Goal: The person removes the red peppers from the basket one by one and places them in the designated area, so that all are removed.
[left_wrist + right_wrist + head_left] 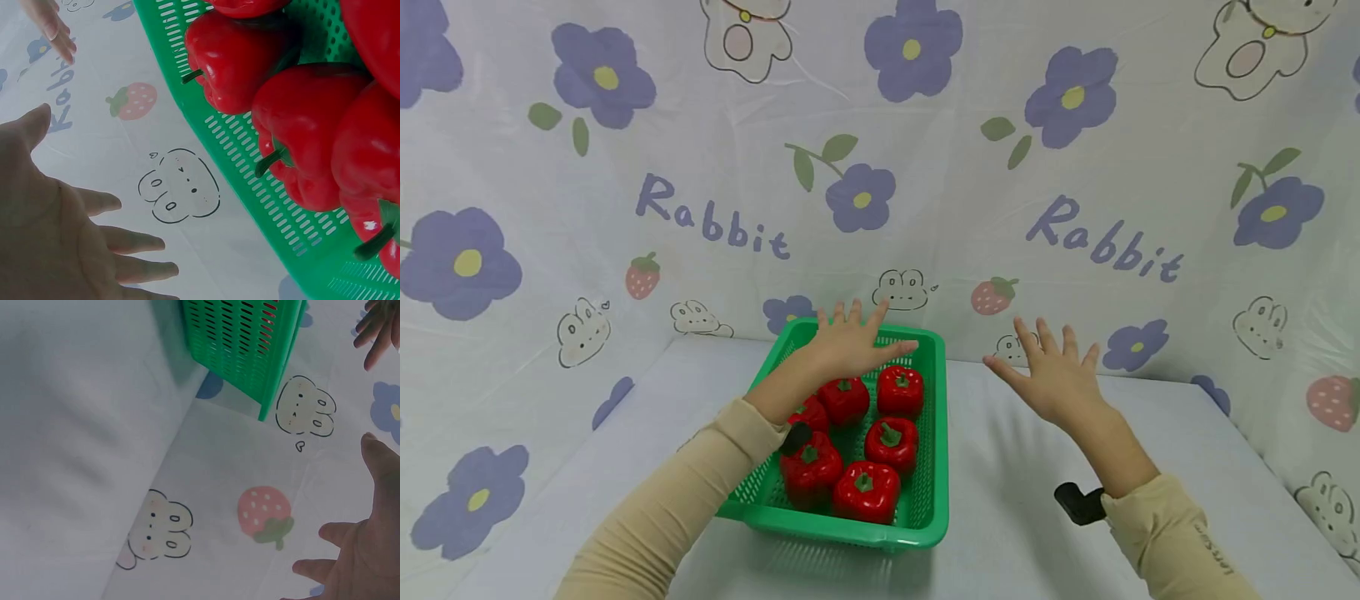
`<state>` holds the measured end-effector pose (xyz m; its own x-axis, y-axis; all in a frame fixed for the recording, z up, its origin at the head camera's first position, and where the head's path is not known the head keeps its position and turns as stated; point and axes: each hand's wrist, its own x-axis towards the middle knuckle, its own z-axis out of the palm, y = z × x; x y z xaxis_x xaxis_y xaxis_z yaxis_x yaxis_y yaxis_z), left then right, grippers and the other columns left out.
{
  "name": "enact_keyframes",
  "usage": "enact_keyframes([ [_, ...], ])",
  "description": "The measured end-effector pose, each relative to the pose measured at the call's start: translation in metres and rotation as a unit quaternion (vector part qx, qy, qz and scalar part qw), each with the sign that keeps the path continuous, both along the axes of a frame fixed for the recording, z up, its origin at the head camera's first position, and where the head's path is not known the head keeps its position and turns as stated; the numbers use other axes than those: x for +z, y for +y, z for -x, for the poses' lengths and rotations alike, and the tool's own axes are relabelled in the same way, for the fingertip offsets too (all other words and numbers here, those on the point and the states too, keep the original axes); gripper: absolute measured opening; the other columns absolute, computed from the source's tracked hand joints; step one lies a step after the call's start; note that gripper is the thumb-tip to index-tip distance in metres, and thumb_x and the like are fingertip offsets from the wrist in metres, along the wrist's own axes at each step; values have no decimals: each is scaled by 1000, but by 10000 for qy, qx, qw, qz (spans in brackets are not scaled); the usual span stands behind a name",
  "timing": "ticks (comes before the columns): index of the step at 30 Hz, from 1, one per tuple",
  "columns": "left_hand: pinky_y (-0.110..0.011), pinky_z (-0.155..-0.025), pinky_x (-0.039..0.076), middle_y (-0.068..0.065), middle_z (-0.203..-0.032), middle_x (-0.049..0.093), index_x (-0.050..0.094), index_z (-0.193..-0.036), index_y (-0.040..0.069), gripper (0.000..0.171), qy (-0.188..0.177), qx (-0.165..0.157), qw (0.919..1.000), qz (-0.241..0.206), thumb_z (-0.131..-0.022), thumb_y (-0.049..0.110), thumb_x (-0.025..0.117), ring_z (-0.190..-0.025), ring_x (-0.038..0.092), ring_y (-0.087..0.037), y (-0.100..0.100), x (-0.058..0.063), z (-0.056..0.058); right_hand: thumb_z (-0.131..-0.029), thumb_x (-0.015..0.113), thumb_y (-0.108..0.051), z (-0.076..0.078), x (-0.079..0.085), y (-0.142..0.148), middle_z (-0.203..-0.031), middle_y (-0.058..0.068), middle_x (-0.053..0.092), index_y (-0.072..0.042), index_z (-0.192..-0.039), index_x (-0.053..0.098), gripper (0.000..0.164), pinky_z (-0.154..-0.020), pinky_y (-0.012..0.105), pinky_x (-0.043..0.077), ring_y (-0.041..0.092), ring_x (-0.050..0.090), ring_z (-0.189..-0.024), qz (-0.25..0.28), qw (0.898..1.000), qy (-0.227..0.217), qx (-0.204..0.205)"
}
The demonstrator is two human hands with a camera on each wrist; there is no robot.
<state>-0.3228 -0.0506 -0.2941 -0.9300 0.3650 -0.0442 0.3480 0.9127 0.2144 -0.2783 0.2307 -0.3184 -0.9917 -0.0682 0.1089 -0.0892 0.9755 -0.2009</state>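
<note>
A green plastic basket (937, 467) with slotted walls stands on the white table, holding several glossy red bell peppers (867, 493) with green stems. Above the basket's far part hovers my left hand (848, 343), its fingers spread and nothing in its grasp. My right hand (1060, 379) is raised over the table to the right of the basket, fingers also spread, holding nothing. In the left wrist view, the bell peppers (300, 137) lie beside the spread left hand (56, 219). The left forearm covers part of the basket's left side.
Behind the table hangs a white cloth (955, 200) printed with purple flowers, strawberries, rabbits and lettering. The white tabletop (1000, 517) extends to the right of the basket. A black strap mount (1081, 503) sits at the right wrist.
</note>
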Motion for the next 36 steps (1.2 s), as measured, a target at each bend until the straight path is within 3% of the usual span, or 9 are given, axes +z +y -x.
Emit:
enact_keyframes([
  [18,-66,-118,-1,-23,-163,6,-4,-158,24,90,-21,6,10000,-17,-92,75,29,-150,2,-47,1,-3,-2,-92,32,-74,0,-13,10,-161,27,9,-15,-158,10,91,-107,79,-4,58,0,-144,201,9998,30,25],
  [25,-65,-118,0,-21,-163,8,-1,-158,24,89,58,-77,9994,-335,-92,74,31,-151,3,-44,-1,-1,-5,-93,35,-71,-1,-16,15,-160,28,12,-13,-158,10,90,-108,78,6,58,7,-143,290,9994,180,44],
  [36,-64,-119,10,-14,-162,21,13,-158,20,89,595,-116,9964,-589,-91,74,35,-151,16,-38,0,6,-12,-95,45,-63,-3,-17,21,-158,30,19,-6,-157,10,91,-110,70,22,55,21,-141,854,9943,567,287],
])
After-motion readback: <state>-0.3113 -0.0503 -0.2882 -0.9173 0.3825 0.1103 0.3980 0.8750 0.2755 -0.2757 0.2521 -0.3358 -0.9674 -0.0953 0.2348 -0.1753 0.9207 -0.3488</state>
